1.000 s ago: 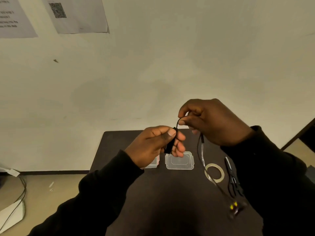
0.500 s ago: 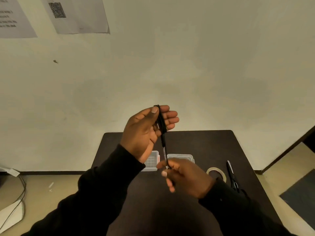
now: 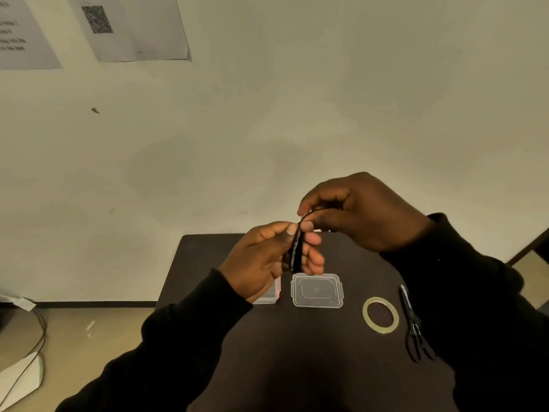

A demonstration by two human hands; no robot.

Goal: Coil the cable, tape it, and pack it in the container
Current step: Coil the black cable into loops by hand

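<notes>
1. Nearest the person, a roll of clear tape [image 3: 380,315] and black scissors [image 3: 413,325] lie on the dark table [image 3: 208,263], to the right, untouched.
2. Just beyond, a clear lid [image 3: 317,290] lies flat; the container [image 3: 269,295] is beside it, mostly hidden under the left wrist, so its inside cannot be judged.
3. Above these, the left hand [image 3: 267,260] pinches the folded black cable [image 3: 295,248] between thumb and fingers.
4. The right hand [image 3: 359,209] is curled round the cable's free run, feeding a loop toward the bundle.
5. The likely risk is that the stiff loops spring open if the left pinch loosens while the right hand reaches for tape; it looks like only one hand would then be holding the coil.
6. Farthest, printed sheets [image 3: 127,28] hang on the wall.
</notes>
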